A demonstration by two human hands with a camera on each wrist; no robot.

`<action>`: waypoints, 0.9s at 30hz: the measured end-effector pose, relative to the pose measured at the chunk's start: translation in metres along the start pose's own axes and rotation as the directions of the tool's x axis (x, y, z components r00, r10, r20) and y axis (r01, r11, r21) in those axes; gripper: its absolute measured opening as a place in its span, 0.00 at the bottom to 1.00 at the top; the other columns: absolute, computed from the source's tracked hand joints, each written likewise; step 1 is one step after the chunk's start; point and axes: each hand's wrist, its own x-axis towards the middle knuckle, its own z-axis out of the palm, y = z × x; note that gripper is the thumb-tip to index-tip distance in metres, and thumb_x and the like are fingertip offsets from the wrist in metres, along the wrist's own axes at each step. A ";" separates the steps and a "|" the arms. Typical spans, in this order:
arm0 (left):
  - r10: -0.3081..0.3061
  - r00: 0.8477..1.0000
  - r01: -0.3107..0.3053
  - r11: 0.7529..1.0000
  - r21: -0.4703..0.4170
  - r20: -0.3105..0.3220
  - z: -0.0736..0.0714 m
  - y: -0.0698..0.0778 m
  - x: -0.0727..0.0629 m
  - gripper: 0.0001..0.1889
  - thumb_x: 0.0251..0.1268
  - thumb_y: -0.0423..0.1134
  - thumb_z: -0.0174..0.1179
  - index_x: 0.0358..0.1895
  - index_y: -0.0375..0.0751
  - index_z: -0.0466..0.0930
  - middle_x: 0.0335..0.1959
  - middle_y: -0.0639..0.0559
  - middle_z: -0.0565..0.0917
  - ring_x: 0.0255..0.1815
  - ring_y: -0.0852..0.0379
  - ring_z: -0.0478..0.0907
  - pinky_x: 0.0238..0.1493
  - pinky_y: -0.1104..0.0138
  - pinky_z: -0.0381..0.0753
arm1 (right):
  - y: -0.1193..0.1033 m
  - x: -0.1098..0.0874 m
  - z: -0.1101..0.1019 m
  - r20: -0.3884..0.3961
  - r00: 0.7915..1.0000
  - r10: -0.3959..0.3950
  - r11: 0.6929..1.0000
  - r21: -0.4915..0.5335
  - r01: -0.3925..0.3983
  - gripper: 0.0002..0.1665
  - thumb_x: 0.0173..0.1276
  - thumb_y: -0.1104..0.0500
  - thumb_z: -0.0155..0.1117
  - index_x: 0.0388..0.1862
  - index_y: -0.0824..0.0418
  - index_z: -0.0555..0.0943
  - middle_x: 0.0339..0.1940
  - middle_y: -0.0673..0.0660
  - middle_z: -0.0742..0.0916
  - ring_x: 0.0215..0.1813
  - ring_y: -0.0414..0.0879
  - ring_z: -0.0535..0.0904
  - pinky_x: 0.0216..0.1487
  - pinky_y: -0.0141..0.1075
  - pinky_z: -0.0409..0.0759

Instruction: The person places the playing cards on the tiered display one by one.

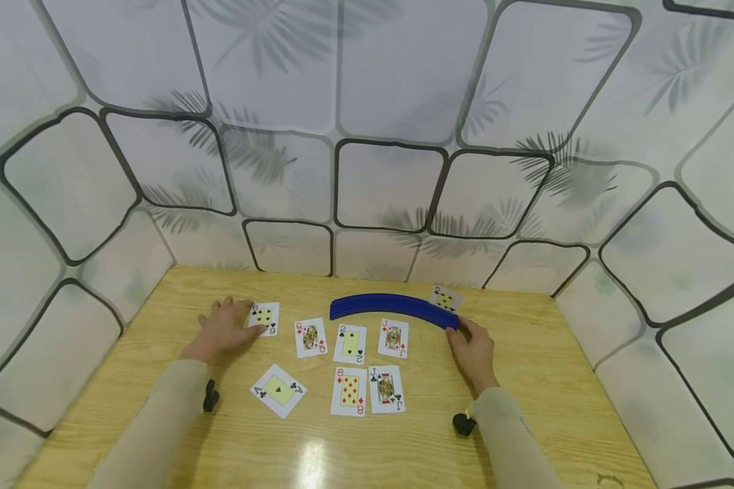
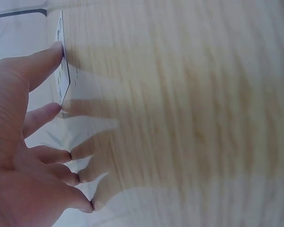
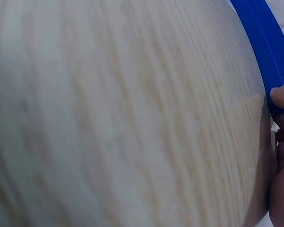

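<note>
Blue is the curved card holder, and its right end is pinched by the right hand, with the thumb on the near face. At this same end rises a tilted card; its lower part is hidden, so I cannot tell if it sits inside the holder or behind it. To the left of the holder, the left hand holds a black number card at its edges, between thumb and index finger, while the other fingers are spread.

Just before the holder, on its near side, lie a red queen, a black two and a red jack, in this order from the left. Farther from it, toward the person, lie a black ace, turned askew, then a red eight and a black jack, side by side. Under everything is a wooden table; behind the holder stands a leaf-patterned wall.
</note>
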 end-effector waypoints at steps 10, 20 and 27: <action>-0.013 1.000 0.013 1.000 0.012 -0.001 -0.004 0.002 0.000 0.41 0.70 0.59 0.66 0.76 0.37 0.68 0.76 0.13 0.57 0.75 0.08 0.51 0.63 0.12 0.50 | 0.001 0.000 0.000 -0.004 1.000 0.006 1.000 0.018 -0.006 0.30 0.79 0.54 0.65 0.73 0.67 0.75 0.72 0.70 0.80 0.77 0.66 0.71 0.80 0.59 0.67; -0.029 1.000 0.029 0.999 -0.013 0.009 -0.006 0.004 0.000 0.40 0.69 0.58 0.68 0.75 0.37 0.68 0.77 0.14 0.56 0.76 0.10 0.51 0.63 0.12 0.47 | -0.001 -0.002 0.000 -0.009 1.000 0.004 1.000 0.013 -0.004 0.30 0.79 0.55 0.65 0.73 0.68 0.75 0.72 0.70 0.80 0.77 0.66 0.71 0.80 0.59 0.66; -0.030 1.000 0.030 0.998 -0.047 0.000 -0.004 0.003 0.001 0.40 0.68 0.56 0.69 0.75 0.35 0.66 0.76 0.16 0.58 0.77 0.12 0.51 0.64 0.11 0.43 | -0.001 -0.002 0.000 -0.004 1.000 0.008 1.000 0.006 -0.008 0.30 0.79 0.55 0.65 0.73 0.68 0.75 0.72 0.70 0.80 0.77 0.66 0.70 0.81 0.59 0.65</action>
